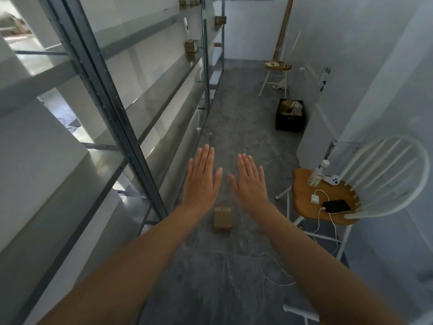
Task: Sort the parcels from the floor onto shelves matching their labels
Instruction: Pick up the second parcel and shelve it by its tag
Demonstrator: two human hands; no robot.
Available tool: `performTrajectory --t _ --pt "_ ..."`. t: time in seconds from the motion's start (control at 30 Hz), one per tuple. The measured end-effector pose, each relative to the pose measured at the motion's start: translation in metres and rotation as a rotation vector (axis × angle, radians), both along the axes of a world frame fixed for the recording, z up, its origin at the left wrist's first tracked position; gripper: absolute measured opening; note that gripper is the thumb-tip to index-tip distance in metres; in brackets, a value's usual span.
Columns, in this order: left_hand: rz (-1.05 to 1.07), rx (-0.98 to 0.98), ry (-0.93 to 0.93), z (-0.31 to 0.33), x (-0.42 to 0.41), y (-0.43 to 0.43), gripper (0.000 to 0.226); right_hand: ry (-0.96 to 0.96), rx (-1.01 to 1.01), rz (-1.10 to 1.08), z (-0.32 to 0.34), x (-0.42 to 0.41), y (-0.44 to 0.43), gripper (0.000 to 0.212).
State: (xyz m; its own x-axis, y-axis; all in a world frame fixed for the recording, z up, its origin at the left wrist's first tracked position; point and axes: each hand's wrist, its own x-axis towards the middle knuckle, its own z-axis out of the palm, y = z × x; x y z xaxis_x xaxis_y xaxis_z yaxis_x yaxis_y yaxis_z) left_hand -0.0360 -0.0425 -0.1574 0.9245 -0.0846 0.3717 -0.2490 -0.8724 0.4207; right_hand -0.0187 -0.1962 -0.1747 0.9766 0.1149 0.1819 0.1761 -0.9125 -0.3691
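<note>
Our left hand (201,181) and right hand (250,184) are stretched out flat, fingers spread, holding nothing. Below them a small brown parcel (223,219) sits on the floor (234,137), beside the metal shelves (150,95) (its label unreadable here). We could trip on the white cable (269,270) trailing nearby.

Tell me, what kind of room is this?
It looks like a small storeroom. Tall metal shelves run down one side with a few brown parcels on them, one parcel sits on the bare grey floor, and a black crate full of more stands by the wall.
</note>
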Motion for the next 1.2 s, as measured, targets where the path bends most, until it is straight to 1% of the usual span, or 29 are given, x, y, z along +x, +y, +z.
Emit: performTrajectory --t 0.17,0.3,0.43,0.5,0.6,0.7,0.77,0.93,1.07,1.2 --pt "-0.021 -0.003 0.032 -0.005 0.055 -0.008 0.066 0.007 0.001 0.008 -0.004 0.056 -0.005 0.066" --pt "-0.022 -0.013 0.043 -0.014 0.111 -0.011 0.063 0.016 -0.009 0.009 -0.007 0.112 -0.010 0.066" --pt "-0.036 -0.029 0.031 -0.017 0.183 -0.014 0.066 -0.003 -0.035 0.008 -0.010 0.179 -0.016 0.066" --pt "-0.032 -0.041 0.030 -0.019 0.221 -0.014 0.064 0.013 -0.043 -0.002 -0.013 0.214 -0.018 0.066" --pt "-0.033 -0.045 0.052 -0.024 0.273 -0.011 0.062 0.045 -0.032 -0.005 -0.019 0.262 -0.016 0.066" --pt "-0.032 -0.053 0.062 -0.026 0.324 -0.009 0.061 0.038 -0.002 -0.016 -0.021 0.316 -0.016 0.066" --pt "-0.014 -0.065 0.070 -0.027 0.345 -0.010 0.061 0.023 0.003 -0.023 -0.020 0.343 -0.017 0.067" --pt "-0.006 -0.064 0.175 -0.050 0.387 -0.013 0.061 0.063 0.010 0.007 -0.037 0.405 -0.019 0.066" --pt "0.060 -0.069 0.241 -0.070 0.426 -0.018 0.061 0.137 0.028 0.061 -0.058 0.451 -0.021 0.066" --pt "0.155 -0.107 0.274 -0.089 0.462 -0.025 0.060 0.217 -0.007 0.132 -0.081 0.495 -0.026 0.066"
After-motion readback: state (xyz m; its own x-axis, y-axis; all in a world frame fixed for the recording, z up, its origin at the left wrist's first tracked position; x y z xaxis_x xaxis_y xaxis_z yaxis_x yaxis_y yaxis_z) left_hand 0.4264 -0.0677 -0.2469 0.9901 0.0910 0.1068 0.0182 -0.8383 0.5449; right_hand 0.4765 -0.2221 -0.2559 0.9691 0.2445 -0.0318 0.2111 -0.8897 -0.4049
